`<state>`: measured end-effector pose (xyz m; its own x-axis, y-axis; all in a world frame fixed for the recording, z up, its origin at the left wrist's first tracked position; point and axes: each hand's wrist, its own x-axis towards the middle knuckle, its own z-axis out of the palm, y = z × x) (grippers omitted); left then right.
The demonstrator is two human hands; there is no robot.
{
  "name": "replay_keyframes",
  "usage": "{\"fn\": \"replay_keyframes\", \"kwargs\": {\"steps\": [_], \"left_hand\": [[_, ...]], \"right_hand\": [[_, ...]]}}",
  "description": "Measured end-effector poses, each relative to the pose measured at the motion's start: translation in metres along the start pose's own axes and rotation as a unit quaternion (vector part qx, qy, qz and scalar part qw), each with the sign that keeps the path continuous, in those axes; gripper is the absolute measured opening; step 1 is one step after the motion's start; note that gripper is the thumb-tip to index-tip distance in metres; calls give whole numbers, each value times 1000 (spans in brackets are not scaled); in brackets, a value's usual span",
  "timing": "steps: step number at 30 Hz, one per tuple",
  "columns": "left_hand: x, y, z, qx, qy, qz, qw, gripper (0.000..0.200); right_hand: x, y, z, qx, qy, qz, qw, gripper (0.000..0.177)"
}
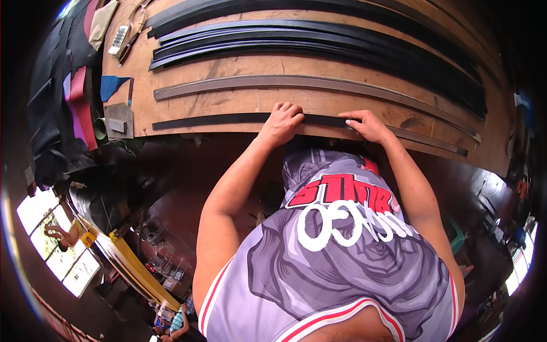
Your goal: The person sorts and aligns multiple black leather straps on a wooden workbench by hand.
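Note:
A long, narrow black strip (211, 119) lies along the near edge of the wooden table. My left hand (282, 123) is closed over it near the middle, fingers curled and knuckles up. Further right, my right hand (369, 126) grips the strip with thumb and forefinger; its other fingers are partly hidden. Beyond my right hand, a thin brown-grey strip (427, 140) runs on along the edge; where it meets the black one is covered. A wider grey-brown strip (273, 81) lies parallel behind both hands.
Stacked dark strips (319, 43) cover the table's far part. A calculator (118, 40), a blue scrap (112, 86) and a small grey block (117, 125) sit at the left. Black sheets (48, 108) hang beyond the left edge. Another person (179, 324) is at the lower left.

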<state>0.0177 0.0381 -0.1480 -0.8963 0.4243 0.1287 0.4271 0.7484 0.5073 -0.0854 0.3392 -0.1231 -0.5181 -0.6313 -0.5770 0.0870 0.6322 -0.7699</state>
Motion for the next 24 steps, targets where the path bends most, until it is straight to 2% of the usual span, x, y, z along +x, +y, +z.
{"fn": "replay_keyframes", "kwargs": {"steps": [1, 5, 11, 17, 20, 23, 24], "left_hand": [[-1, -2, 1, -3, -1, 8, 1000, 19], [1, -6, 4, -18, 18, 38, 999, 19], [8, -3, 13, -49, 32, 62, 996, 23], [18, 4, 22, -56, 34, 74, 995, 20], [23, 9, 26, -60, 33, 75, 995, 21], [27, 13, 32, -71, 45, 73, 994, 21], [27, 15, 34, -72, 47, 71, 994, 21]], "right_hand": [[-1, -3, -1, 9, -10, 37, 999, 32], [1, -4, 2, 46, 3, 61, 997, 32], [0, -4, 7, 35, 28, 54, 998, 32], [6, 18, 14, -45, 81, -77, 993, 32], [7, 16, 14, -47, 73, -79, 993, 34], [2, -9, 7, 19, 30, 35, 999, 33], [2, -8, 6, 7, 31, 29, 999, 32]]}}
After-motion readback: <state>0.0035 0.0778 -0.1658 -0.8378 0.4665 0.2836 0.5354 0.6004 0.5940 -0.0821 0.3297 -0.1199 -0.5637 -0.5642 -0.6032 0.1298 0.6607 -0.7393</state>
